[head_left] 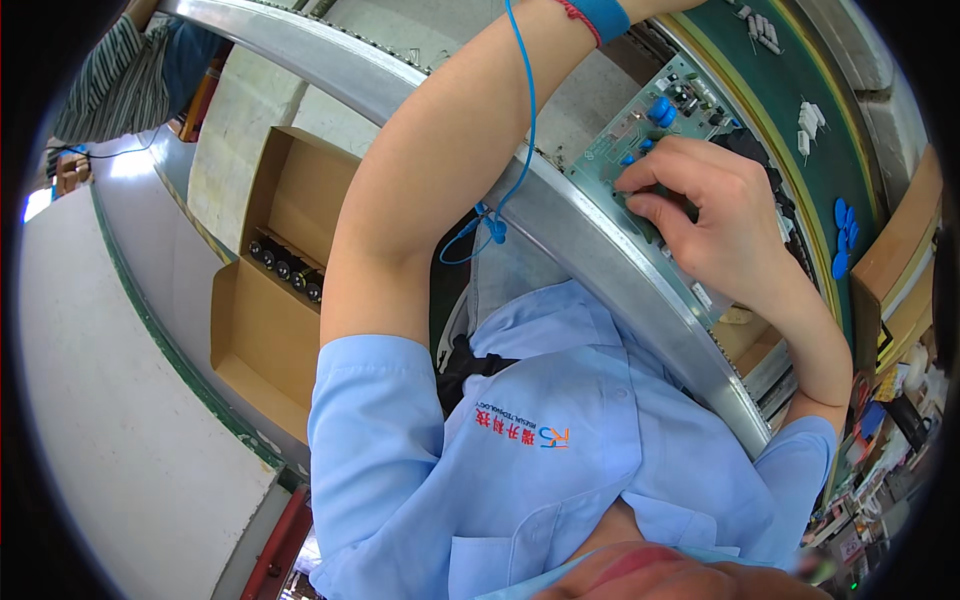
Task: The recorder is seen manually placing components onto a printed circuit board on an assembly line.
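My right hand (715, 205) is over a green circuit board (610, 145), its thumb and forefinger pinched together close to the board's surface. Whatever lies between those fingertips, if anything, is too small or hidden to make out. Blue disc-shaped components (661, 111) stand on the board just past the knuckles, among other small parts. My left arm reaches up across the board's far side, and only the edge of my left hand (668, 5) shows at the top of the picture; its fingers are out of view. A blue wrist strap (603, 18) with a cord circles that wrist.
A metal rail (590, 235) with a chain runs between my body and the board. White components (808, 125) and blue discs (845, 238) lie on a green surface at right. An open cardboard box (265, 330) holds black cylinders at left. Another person (130, 80) is at far left.
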`<state>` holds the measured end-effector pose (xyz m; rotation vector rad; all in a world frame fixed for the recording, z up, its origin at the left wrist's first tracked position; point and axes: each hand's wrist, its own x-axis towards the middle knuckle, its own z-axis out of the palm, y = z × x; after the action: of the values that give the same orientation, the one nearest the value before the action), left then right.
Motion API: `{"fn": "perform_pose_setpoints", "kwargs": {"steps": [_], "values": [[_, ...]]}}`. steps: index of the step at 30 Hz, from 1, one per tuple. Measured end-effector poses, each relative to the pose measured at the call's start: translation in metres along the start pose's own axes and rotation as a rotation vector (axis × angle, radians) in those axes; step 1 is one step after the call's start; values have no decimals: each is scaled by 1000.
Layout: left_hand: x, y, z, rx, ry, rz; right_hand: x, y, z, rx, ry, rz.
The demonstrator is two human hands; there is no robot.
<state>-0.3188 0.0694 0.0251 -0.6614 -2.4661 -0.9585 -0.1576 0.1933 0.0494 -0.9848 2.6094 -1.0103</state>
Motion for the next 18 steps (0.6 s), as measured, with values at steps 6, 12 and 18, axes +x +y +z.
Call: {"fn": "perform_pose_setpoints", "kwargs": {"steps": [6, 12, 18], "values": [[-3, -4, -6, -108, 142, 219, 3, -5, 7, -27, 15, -3], [-1, -1, -10, -75, 93, 153, 4, -7, 12, -226, 96, -78], [-2, 4, -18, -100, 28, 77, 0, -8, 16, -296, 97, -112]]}}
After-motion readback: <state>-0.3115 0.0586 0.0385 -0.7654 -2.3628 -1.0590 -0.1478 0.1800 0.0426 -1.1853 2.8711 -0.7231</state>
